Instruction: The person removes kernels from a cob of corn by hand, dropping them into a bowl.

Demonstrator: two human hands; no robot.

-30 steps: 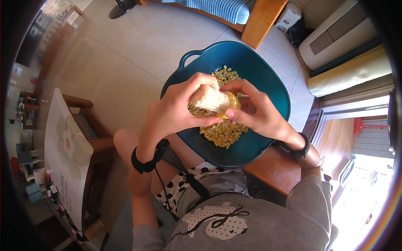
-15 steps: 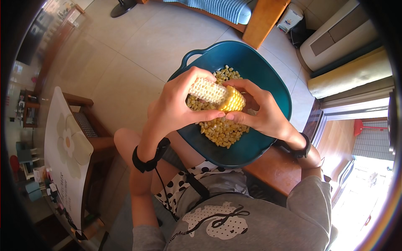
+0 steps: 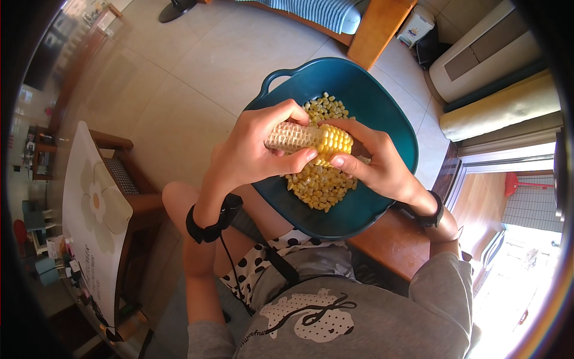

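Note:
An ear of corn (image 3: 333,141) lies sideways between my two hands, above a dark teal plastic basin (image 3: 382,113). Its left part is a bare, pale cob, while yellow kernels still cover the right end. My left hand (image 3: 254,143) is wrapped round the bare part, its thumb against the edge of the kernels. The right end is gripped by my right hand (image 3: 376,158), with the thumb on the near side and fingers over the far side. Loose corn kernels (image 3: 320,188) are heaped in the basin below, partly hidden by my hands.
The basin rests over my lap beside an orange-brown wooden bench (image 3: 391,245). A table with a flower-printed cover (image 3: 95,203) stands at left. Ahead are a wooden bed frame (image 3: 379,33) and a small white bin (image 3: 415,25). Bright glass lies at right.
The ear has rolled in my hands and now lies more level, showing more of its kernel rows. My left thumb has shifted slightly left and up, and my right thumb has moved slightly right.

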